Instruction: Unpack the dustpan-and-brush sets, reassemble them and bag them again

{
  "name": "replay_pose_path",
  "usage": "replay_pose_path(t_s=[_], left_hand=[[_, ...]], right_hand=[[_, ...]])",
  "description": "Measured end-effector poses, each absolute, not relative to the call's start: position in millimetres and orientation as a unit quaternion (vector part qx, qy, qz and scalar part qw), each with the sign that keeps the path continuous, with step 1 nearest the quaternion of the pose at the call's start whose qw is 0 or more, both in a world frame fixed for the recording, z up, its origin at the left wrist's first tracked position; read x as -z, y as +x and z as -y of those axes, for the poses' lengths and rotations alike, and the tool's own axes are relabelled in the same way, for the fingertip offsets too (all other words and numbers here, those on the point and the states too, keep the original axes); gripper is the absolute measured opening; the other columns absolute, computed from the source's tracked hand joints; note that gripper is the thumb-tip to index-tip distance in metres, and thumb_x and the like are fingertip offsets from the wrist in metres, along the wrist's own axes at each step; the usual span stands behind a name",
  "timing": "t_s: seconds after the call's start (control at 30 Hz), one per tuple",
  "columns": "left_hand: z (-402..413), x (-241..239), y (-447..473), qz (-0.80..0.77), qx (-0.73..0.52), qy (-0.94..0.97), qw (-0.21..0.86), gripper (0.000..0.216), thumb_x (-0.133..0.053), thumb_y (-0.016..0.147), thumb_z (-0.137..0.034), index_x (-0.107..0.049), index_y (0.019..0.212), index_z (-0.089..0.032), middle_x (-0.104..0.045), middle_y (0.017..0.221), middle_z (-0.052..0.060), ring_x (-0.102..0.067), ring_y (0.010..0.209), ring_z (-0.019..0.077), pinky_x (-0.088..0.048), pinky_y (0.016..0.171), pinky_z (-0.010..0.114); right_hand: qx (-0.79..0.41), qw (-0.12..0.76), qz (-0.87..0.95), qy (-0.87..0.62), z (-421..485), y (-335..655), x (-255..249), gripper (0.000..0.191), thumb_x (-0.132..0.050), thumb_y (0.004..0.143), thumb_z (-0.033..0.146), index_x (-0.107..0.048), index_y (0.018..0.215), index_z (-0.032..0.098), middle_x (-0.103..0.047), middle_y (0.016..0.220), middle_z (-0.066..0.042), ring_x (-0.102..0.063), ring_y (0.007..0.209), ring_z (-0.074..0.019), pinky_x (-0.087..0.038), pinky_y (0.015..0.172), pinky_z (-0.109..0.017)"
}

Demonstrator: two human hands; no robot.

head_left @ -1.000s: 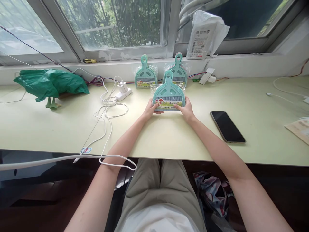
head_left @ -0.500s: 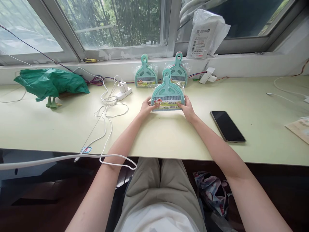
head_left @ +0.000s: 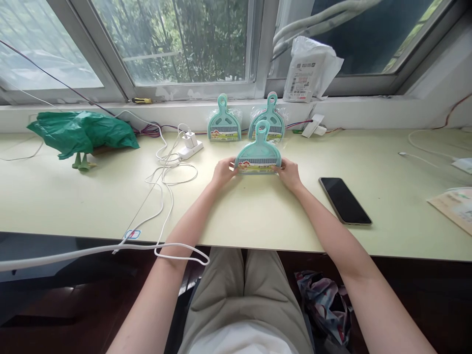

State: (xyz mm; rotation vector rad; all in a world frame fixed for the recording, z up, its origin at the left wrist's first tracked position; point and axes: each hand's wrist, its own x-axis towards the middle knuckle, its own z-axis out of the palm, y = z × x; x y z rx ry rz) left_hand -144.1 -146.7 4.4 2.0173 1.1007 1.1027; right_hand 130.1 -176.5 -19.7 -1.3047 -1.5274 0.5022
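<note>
The left hand (head_left: 225, 172) and the right hand (head_left: 289, 174) hold one dustpan (head_left: 258, 147) between them, each gripping a lower corner, with the fingers bent in close to its sides. This dustpan is light green; its handle points up, a row of grey bristles shows across it, and a printed label runs along its lower part. It is over the middle of the pale surface (head_left: 254, 216); whether its bottom edge touches there, I cannot tell exactly. Behind it, two similar dustpans stand near the wall, the left dustpan (head_left: 223, 120) and the right dustpan (head_left: 271, 115), both in clear wrapping. The handle of the held one covers a part of the right one in this view.

To the right of the right arm lies a phone (head_left: 345, 200) with a dark screen. To the left are white cables (head_left: 162, 177), a white charger (head_left: 189, 139) and a green bag (head_left: 83, 132). On the window sill there are a white package (head_left: 308, 73) and, farther left, a small yellow and black tool (head_left: 142, 100).
</note>
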Motion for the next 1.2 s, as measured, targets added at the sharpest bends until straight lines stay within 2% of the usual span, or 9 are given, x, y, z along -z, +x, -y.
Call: replay_pose_path(t_s=[0.13, 0.27, 0.33, 0.43, 0.53, 0.67, 0.83, 1.07, 1.2], left_hand=[[156.5, -2.5, -139.0, -0.453, -0.359, 0.797, 0.178, 0.036, -0.057, 0.079, -0.02, -0.062, 0.115, -0.024, -0.071, 0.1, 0.005, -0.066, 0.087, 0.021, -0.052, 0.078, 0.032], [159.7, 4.0, -139.0, -0.475, -0.316, 0.808, 0.149, 0.037, -0.049, 0.09, -0.03, -0.051, 0.127, -0.028, -0.067, 0.113, 0.006, -0.064, 0.106, 0.0236, -0.048, 0.093, 0.037], [158.1, 6.9, -140.0, -0.478, -0.302, 0.811, 0.15, 0.046, -0.046, 0.093, -0.037, -0.042, 0.137, -0.023, -0.06, 0.13, 0.011, -0.057, 0.12, 0.025, -0.043, 0.102, 0.041], [156.9, 8.1, -139.7, -0.487, -0.271, 0.82, 0.126, 0.055, -0.047, 0.093, -0.039, -0.038, 0.141, -0.016, -0.05, 0.141, 0.017, -0.047, 0.132, 0.0277, -0.032, 0.113, 0.045], [158.6, 6.7, -137.9, -0.485, -0.245, 0.836, 0.084, 0.047, -0.048, 0.091, -0.031, -0.044, 0.137, -0.02, -0.05, 0.143, 0.012, -0.046, 0.132, 0.0269, -0.023, 0.118, 0.048], [158.6, 5.9, -138.1, -0.483, -0.217, 0.845, 0.073, 0.03, -0.042, 0.094, -0.029, -0.059, 0.118, -0.024, -0.057, 0.135, 0.008, -0.05, 0.128, 0.025, -0.023, 0.119, 0.05], [152.5, 2.5, -142.0, -0.489, -0.243, 0.833, 0.092, 0.025, -0.042, 0.092, -0.023, -0.065, 0.104, -0.026, -0.061, 0.129, 0.005, -0.052, 0.126, 0.0218, -0.022, 0.12, 0.048], [140.9, 0.1, -145.5, -0.513, -0.29, 0.786, 0.186, 0.023, -0.045, 0.09, -0.02, -0.066, 0.096, -0.027, -0.065, 0.122, 0.003, -0.056, 0.119, 0.0214, -0.034, 0.113, 0.044], [137.4, 2.3, -145.5, -0.512, -0.319, 0.767, 0.219, 0.024, -0.044, 0.089, -0.017, -0.066, 0.096, -0.024, -0.067, 0.118, 0.003, -0.057, 0.117, 0.0212, -0.037, 0.108, 0.043]], right_hand=[[-0.092, 0.495, 0.648, -0.571, 175.7, 133.6, 19.0, 0.02, -0.059, 0.077, 0.036, -0.068, 0.081, 0.018, -0.069, 0.081, -0.007, -0.059, 0.076, -0.0226, -0.048, 0.079, -0.04], [-0.067, 0.477, 0.65, -0.588, 166.8, 139.0, 22.0, 0.017, -0.056, 0.079, 0.031, -0.067, 0.084, 0.019, -0.071, 0.087, -0.009, -0.059, 0.077, -0.0231, -0.048, 0.078, -0.038], [-0.049, 0.47, 0.637, -0.609, 157.3, 142.5, 23.4, 0.018, -0.054, 0.081, 0.029, -0.066, 0.087, 0.018, -0.071, 0.089, -0.011, -0.059, 0.078, -0.0239, -0.047, 0.078, -0.038], [-0.022, 0.451, 0.621, -0.64, 136.2, 147.1, 23.3, 0.017, -0.053, 0.082, 0.027, -0.065, 0.088, 0.018, -0.071, 0.09, -0.013, -0.059, 0.08, -0.0261, -0.046, 0.079, -0.04], [-0.009, 0.446, 0.61, -0.655, 109.2, 148.1, 21.9, 0.017, -0.052, 0.081, 0.023, -0.064, 0.092, 0.018, -0.07, 0.094, -0.014, -0.059, 0.084, -0.0274, -0.046, 0.081, -0.041], [0.014, 0.468, 0.57, -0.675, 71.1, 141.9, 23.5, 0.023, -0.048, 0.081, 0.017, -0.062, 0.099, 0.018, -0.066, 0.101, -0.015, -0.06, 0.091, -0.0281, -0.046, 0.085, -0.043], [0.011, 0.528, 0.495, -0.69, 28.1, 135.5, 27.7, 0.022, -0.049, 0.079, 0.017, -0.061, 0.097, 0.018, -0.064, 0.101, -0.015, -0.06, 0.096, -0.0285, -0.047, 0.088, -0.044], [0.007, 0.514, 0.443, -0.735, -5.6, 142.0, 27.9, 0.026, -0.047, 0.082, 0.016, -0.06, 0.104, 0.012, -0.063, 0.104, -0.021, -0.061, 0.1, -0.0331, -0.046, 0.089, -0.048], [0.023, 0.498, 0.423, -0.757, -7.1, 141.3, 27.2, 0.031, -0.044, 0.084, 0.018, -0.058, 0.111, 0.011, -0.057, 0.118, -0.022, -0.061, 0.104, -0.031, -0.046, 0.09, -0.044]])
